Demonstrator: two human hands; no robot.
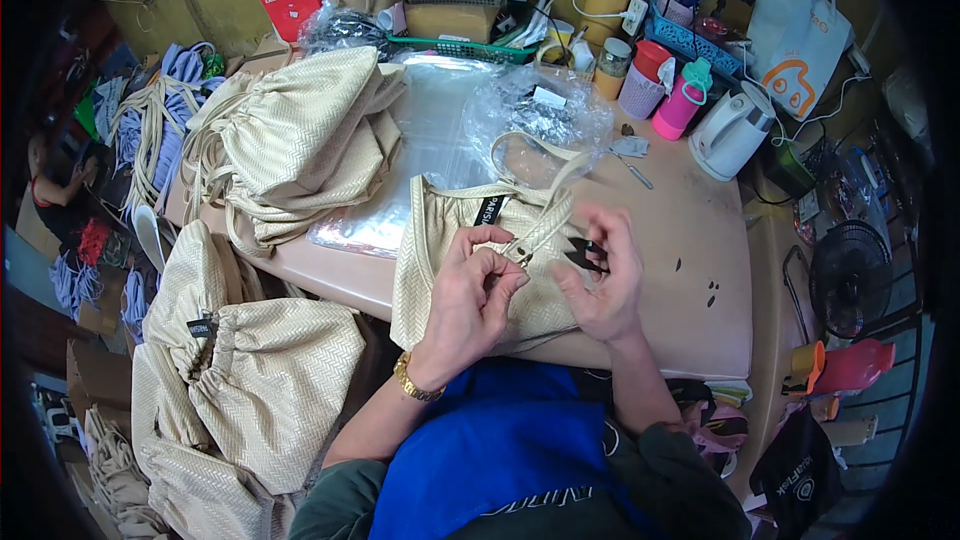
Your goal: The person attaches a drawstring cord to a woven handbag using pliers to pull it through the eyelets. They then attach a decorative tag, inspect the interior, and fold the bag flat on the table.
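A cream herringbone-woven bag (425, 250) with a black label lies at the table's front edge before me. My left hand (470, 290), with a gold watch on its wrist, pinches the bag's strap (548, 225) near a small dark metal fitting (522, 257). Just right of it, my right hand (610, 275) curls round a small black pointed tool (585, 252) that looks like thread snips. Its thumb points toward the strap, and fingers partly hide the tool.
Stacked cream bags (290, 130) stand at the table's left, with more bags (270, 370) piled below. Clear plastic sheets (430, 110) and a crumpled plastic bag (540, 105) lie behind my work. A white kettle (733, 130) and pink bottle (680, 105) stand back right.
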